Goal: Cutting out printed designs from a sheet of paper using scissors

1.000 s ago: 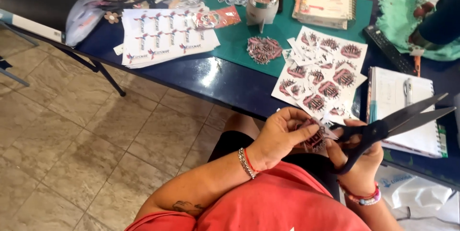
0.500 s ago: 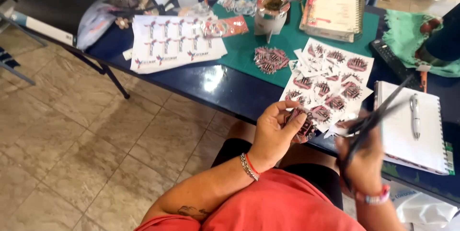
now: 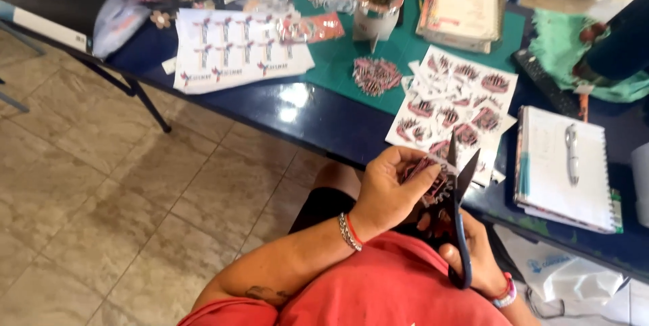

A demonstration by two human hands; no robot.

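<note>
My left hand (image 3: 389, 187) pinches a small printed paper cut-out (image 3: 427, 176), pink and black, in front of my chest. My right hand (image 3: 473, 248) grips black scissors (image 3: 458, 208) by the handle, blades pointing up and slightly apart beside the cut-out. A beaded bracelet sits on my left wrist and a pink one on my right. Just beyond my hands, a printed sticker sheet (image 3: 460, 106) with similar designs lies on the blue table (image 3: 297, 113).
A pile of finished cut-outs (image 3: 376, 74) rests on a green cutting mat (image 3: 338, 56). Another printed sheet (image 3: 236, 56) lies to the left, a cup (image 3: 378, 8) and a book (image 3: 463, 12) at the back, a spiral notebook with a pen (image 3: 564, 164) on the right. Tiled floor lies at the left.
The scissors swung from pointing out to the right to pointing upward, close against the cut-out in my left hand. Both hands drew together near my chest.
</note>
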